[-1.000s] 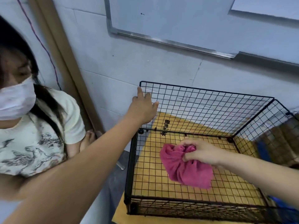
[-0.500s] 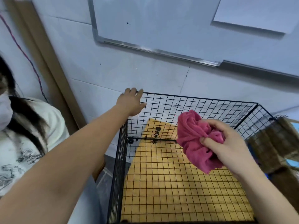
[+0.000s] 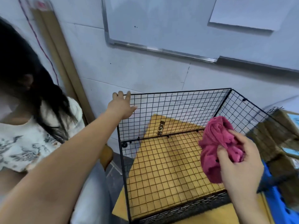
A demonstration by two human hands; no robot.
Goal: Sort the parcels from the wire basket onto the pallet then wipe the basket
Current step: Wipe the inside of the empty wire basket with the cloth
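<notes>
Head view, crumpled pink cloth [image 3: 216, 139], square-gridded black wire basket [image 3: 178, 109]

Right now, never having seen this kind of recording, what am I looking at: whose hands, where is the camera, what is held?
No robot here: one camera, worn on a person's head, looks down at their own bare hands. The left hand grips the top corner of a black wire basket, which stands on a yellow board and shows no parcels inside. The right hand holds a bunched pink cloth over the basket. Blurred brown parcels sit at the right; another person is at the left.
</notes>
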